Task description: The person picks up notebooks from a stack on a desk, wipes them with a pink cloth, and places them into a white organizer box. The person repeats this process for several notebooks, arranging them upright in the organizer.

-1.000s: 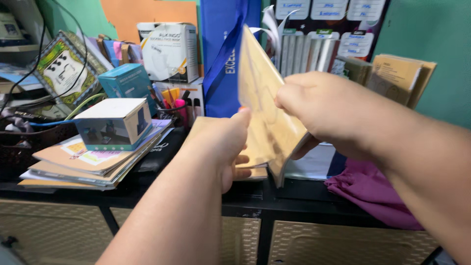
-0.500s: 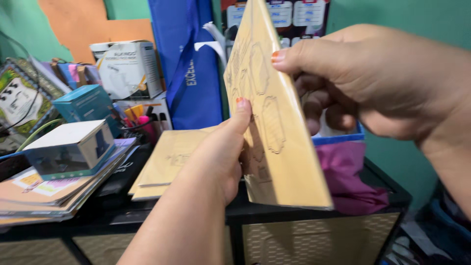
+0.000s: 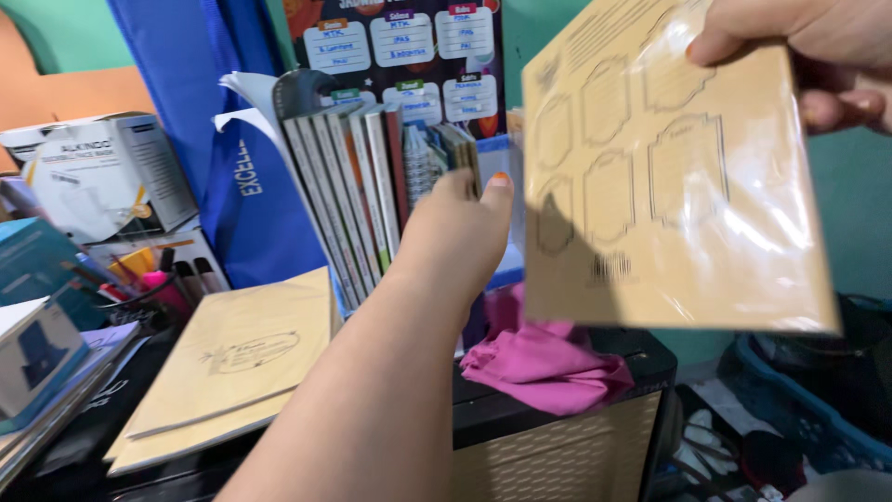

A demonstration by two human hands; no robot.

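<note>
My right hand (image 3: 808, 46) is at the top right, pinching the upper edge of a tan, plastic-wrapped pack of label sheets (image 3: 669, 186) printed with framed shapes. The pack hangs in the air above the cabinet's right end. My left hand (image 3: 455, 242) reaches forward, fingers held together and empty, at the row of upright thin books (image 3: 358, 177). Its fingertips are at or just in front of the right end of that row; I cannot tell if they touch.
Two tan notebooks (image 3: 232, 363) lie flat on the dark cabinet (image 3: 557, 446), beside a crumpled pink cloth (image 3: 539, 358). Behind stand a blue bag (image 3: 232, 139), a white box (image 3: 93, 177) and a pen holder (image 3: 139, 288). A blue basket (image 3: 808, 409) sits on the floor to the right.
My right hand has lifted the tan pack up and to the right. My left hand let go of it and reached forward to the upright books. The view has swung right.
</note>
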